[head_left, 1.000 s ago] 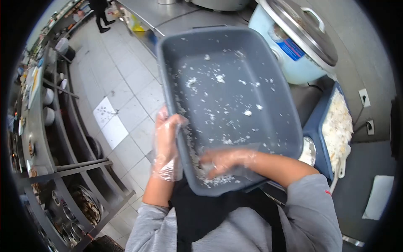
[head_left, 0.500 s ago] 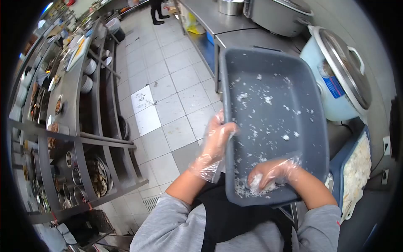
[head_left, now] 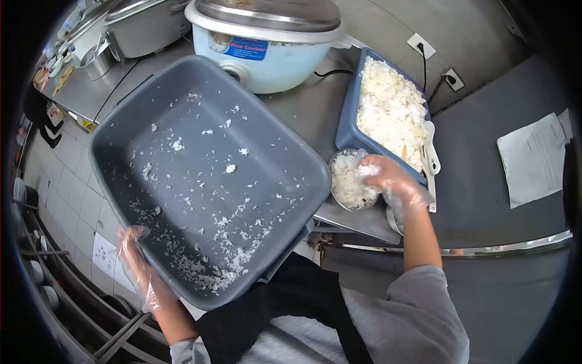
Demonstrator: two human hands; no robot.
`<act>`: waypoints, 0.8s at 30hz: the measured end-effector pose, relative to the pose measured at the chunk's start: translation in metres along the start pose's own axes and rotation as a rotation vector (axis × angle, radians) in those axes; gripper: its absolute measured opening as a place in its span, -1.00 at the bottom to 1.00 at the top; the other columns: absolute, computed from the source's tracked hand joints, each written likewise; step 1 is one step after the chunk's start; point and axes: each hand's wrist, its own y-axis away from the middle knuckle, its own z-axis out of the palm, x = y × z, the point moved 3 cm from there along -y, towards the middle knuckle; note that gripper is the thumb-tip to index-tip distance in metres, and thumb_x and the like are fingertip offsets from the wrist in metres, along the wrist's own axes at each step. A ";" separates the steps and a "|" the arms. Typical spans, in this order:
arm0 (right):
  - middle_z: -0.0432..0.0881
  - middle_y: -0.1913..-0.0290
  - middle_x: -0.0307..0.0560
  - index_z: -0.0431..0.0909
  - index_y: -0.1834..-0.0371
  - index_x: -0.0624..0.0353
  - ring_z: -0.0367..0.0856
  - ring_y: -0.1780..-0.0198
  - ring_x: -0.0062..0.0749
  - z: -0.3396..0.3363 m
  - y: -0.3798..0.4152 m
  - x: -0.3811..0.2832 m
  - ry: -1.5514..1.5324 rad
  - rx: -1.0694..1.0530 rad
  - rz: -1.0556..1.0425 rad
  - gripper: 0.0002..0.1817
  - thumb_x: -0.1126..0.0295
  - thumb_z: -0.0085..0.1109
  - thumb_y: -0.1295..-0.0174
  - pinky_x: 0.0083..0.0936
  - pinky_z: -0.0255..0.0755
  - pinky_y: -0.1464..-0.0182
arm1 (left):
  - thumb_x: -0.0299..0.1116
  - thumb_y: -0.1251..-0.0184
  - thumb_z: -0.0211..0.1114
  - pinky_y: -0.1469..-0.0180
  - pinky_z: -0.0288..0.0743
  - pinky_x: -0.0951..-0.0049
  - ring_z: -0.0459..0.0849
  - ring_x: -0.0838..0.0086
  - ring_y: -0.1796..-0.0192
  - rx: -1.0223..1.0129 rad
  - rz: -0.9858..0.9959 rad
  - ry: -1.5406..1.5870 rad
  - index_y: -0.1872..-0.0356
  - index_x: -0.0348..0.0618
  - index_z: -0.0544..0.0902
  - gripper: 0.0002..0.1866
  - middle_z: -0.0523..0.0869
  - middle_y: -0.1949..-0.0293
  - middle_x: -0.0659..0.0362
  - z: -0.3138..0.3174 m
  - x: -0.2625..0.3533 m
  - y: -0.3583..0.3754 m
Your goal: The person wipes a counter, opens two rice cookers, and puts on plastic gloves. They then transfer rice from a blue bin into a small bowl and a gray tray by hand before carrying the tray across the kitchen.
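Observation:
A large grey plastic tub [head_left: 200, 151] is tilted in front of me, with loose cooked rice scattered over its base and gathered at the near corner. My left hand [head_left: 136, 261], in a clear plastic glove, grips the tub's left rim. My right hand [head_left: 391, 179], gloved too, is at a round metal bowl [head_left: 354, 208] just beyond the tub's right side. Its fingers are closed around some rice, over the rice [head_left: 348, 179] that fills the bowl. Part of a second metal container [head_left: 394, 219] shows under my right wrist.
A blue tub [head_left: 348, 115] heaped with white rice stands on the counter behind the bowl, with white paddles [head_left: 430, 151] at its side. A large rice cooker [head_left: 279, 64] stands at the back. Papers [head_left: 533, 159] lie on the right. Another person's legs [head_left: 47, 118] show far left.
My view has turned right. My right hand has gone from the grey tub's near corner to the metal bowl, carrying rice. My left hand still holds the tub's rim.

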 end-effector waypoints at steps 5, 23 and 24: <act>0.62 0.00 0.08 0.54 -0.12 0.12 0.57 -0.08 -0.14 0.022 0.020 0.048 0.135 0.350 -0.391 -0.51 0.51 0.18 -0.01 -0.43 0.36 -0.17 | -0.07 -0.26 0.11 0.22 0.44 0.52 0.54 0.51 0.29 0.055 -0.106 0.053 0.35 -0.20 0.55 -0.66 0.54 0.39 0.20 -0.010 -0.017 -0.009; 0.66 0.17 0.13 0.60 0.06 0.20 0.62 0.13 -0.03 0.016 0.010 -0.017 0.781 0.479 -0.357 -0.58 0.31 0.34 0.03 -0.21 0.49 0.07 | -0.39 0.02 0.22 0.30 0.46 0.59 0.55 0.52 0.41 0.186 -0.276 0.386 0.20 -0.22 0.50 -0.70 0.58 0.49 0.20 0.002 -0.003 -0.006; 0.65 0.15 0.13 0.59 0.04 0.20 0.62 0.12 -0.03 0.012 0.018 -0.033 0.773 0.534 -0.389 -0.58 0.32 0.33 0.01 -0.23 0.49 0.06 | -0.40 0.03 0.22 0.31 0.45 0.59 0.55 0.52 0.41 0.200 -0.284 0.400 0.20 -0.22 0.50 -0.70 0.58 0.48 0.20 0.003 -0.002 -0.005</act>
